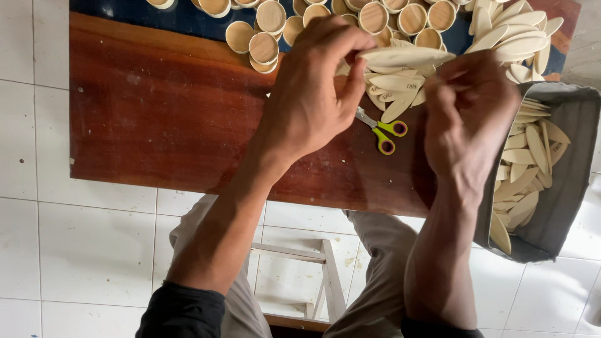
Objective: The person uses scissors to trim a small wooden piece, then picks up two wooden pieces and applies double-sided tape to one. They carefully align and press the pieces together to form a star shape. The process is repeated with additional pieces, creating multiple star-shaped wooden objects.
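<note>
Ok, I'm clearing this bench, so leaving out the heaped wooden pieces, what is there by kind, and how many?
Yellow-handled scissors: 1
Grey fabric bag: 1
White stool: 1
Wooden tabletop: 1
Oval wooden piece held between left hand and right hand: 1
Total: 5

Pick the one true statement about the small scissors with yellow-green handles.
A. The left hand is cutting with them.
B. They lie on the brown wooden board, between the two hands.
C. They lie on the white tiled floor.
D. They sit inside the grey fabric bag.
B: the scissors lie flat on the wooden board, untouched, between the left hand and right hand, which together hold a pale oval piece.
</note>
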